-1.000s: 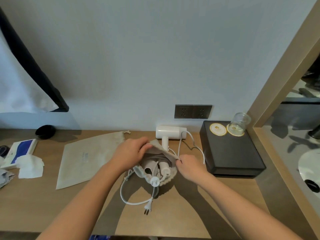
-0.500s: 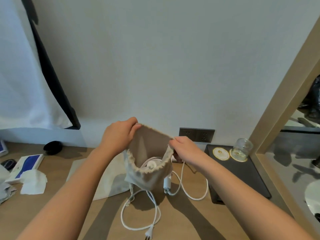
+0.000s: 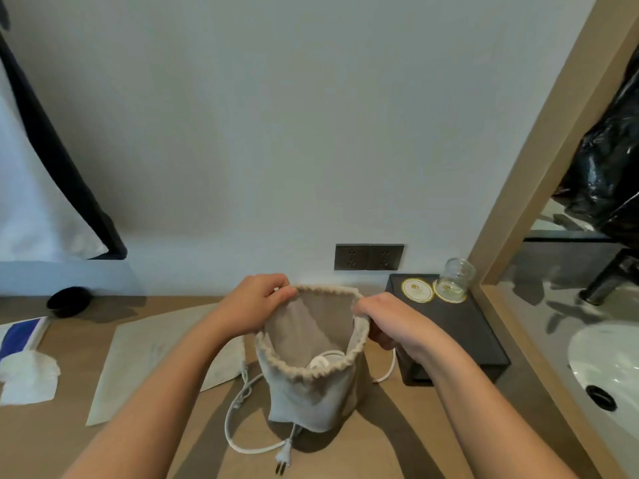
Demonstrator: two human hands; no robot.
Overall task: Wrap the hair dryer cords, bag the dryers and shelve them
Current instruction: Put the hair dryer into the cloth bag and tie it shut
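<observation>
A beige drawstring bag (image 3: 311, 399) stands upright on the wooden counter (image 3: 397, 440), its mouth held wide. My left hand (image 3: 254, 302) pinches the rim at the far left. My right hand (image 3: 383, 323) grips the rim on the right. Inside, a white hair dryer (image 3: 326, 360) shows at the bottom. A white cord (image 3: 230, 426) loops out below the bag and ends in a plug (image 3: 284, 459) near the front edge. Another white cord (image 3: 389, 373) curves out behind the bag on the right. A second, flat beige bag (image 3: 155, 354) lies to the left.
A black box (image 3: 463, 333) with a glass jar (image 3: 453, 280) and a round coaster (image 3: 417, 290) stands right of the bag. Wall sockets (image 3: 368, 256) sit behind. White tissue (image 3: 27, 376), a blue-and-white pack (image 3: 19, 335) and a black object (image 3: 69, 300) lie left. A sink (image 3: 608, 368) is far right.
The bag went from lying on the counter to being held upright by its rim, with the dryer sunk inside. The second dryer seen by the wall is now hidden behind the bag.
</observation>
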